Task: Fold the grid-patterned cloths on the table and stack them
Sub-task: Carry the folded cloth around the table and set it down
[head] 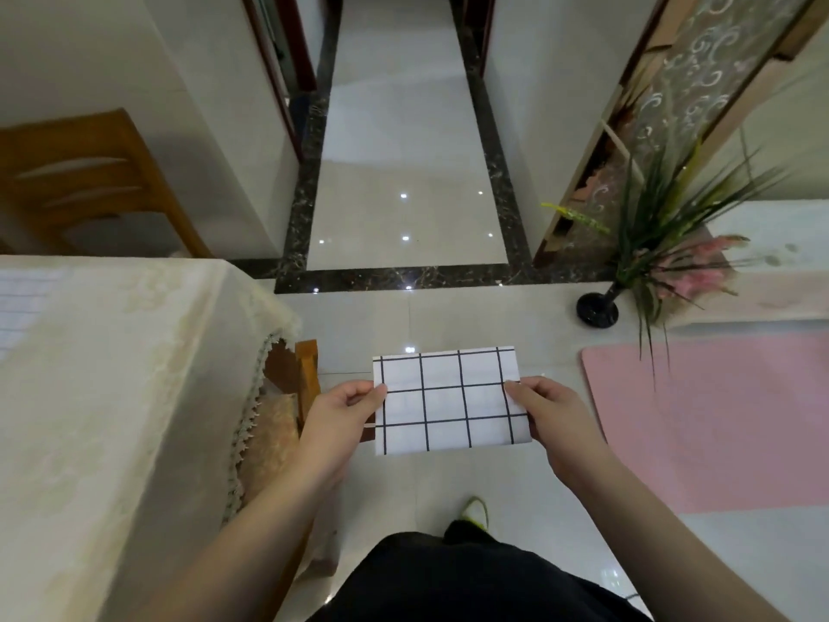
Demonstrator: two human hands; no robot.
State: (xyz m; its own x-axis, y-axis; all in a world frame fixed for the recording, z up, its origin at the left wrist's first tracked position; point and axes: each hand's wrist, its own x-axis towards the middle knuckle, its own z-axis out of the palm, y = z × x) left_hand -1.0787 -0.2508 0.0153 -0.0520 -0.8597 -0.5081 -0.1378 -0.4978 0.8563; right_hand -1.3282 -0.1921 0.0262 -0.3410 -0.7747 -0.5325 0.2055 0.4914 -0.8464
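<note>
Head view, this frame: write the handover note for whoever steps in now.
Left hand pinches the left edge and right hand the right edge of a small folded white cloth with black grid lines, held in the air over the floor, beside the table.
A second pale grid-patterned cloth lies on the table with the cream tablecloth, at the frame's left edge.
Done: held cloth looks folded.
Left: set it down, stack; the other's fold state is unclear.
</note>
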